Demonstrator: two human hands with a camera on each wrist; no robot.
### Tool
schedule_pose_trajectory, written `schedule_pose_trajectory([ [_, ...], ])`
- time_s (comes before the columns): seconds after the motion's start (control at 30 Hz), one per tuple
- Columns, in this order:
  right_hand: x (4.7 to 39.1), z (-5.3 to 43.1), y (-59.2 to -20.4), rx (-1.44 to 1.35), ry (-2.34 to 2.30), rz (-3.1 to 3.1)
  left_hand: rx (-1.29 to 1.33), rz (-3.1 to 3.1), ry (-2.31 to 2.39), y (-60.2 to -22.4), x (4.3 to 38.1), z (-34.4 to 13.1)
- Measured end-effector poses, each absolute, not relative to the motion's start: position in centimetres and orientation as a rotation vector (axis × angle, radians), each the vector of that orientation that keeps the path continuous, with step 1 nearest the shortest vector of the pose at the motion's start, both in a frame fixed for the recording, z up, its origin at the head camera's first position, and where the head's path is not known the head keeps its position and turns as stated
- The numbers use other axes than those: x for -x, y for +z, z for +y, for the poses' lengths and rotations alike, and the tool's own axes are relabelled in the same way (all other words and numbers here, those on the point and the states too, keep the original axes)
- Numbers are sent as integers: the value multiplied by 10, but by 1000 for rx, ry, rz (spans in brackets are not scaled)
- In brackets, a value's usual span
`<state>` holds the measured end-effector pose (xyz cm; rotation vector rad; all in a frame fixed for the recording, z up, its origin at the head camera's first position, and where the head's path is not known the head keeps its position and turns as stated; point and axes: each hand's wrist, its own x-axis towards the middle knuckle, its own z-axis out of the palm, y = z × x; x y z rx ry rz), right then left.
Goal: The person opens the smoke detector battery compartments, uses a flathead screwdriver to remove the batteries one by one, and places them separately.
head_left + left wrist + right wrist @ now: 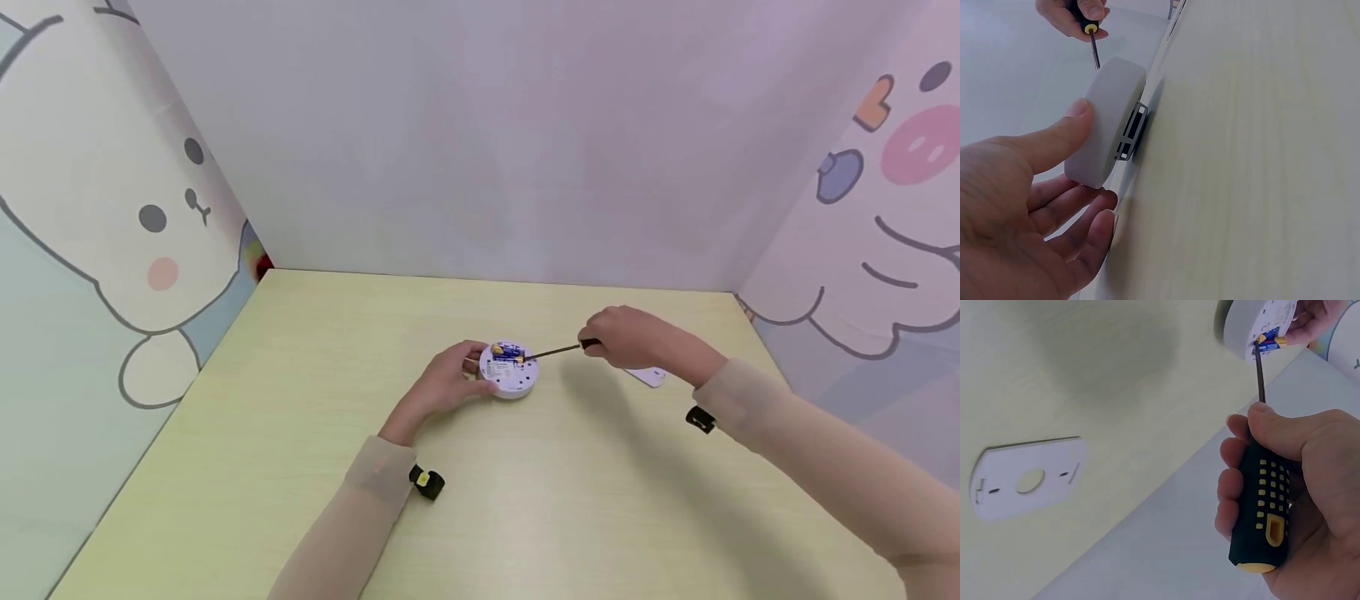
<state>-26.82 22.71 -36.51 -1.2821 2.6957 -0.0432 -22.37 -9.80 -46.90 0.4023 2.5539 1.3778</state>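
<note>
A round white device that looks like a smoke alarm (pixel 508 385) is near the middle of the table, its back facing up. Blue-and-yellow batteries (pixel 507 353) lie in its back. My left hand (pixel 444 380) holds it at the left edge, thumb on the near side and fingers round the far side. In my right hand (pixel 628 335) is a screwdriver, its dark green and yellow handle (pixel 1259 506) gripped in curled fingers. The screwdriver's thin shaft (pixel 555 352) slopes down to the left, its tip at the batteries. In the left wrist view the smoke alarm (pixel 1105 119) appears tilted, a slotted grey part (pixel 1132 131) beneath it.
A flat white mounting plate (pixel 1050 490) with a round centre hole lies on the table, partly behind my right hand in the head view. The pale wooden table (pixel 337 333) meets a plain wall behind and cartoon-printed panels at both sides.
</note>
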Motion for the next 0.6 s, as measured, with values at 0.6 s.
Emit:
schedule_pose_trajectory([
  [0.6, 270, 253, -420, 1350, -421, 2673, -396, 2533, 1401, -469, 224, -98],
])
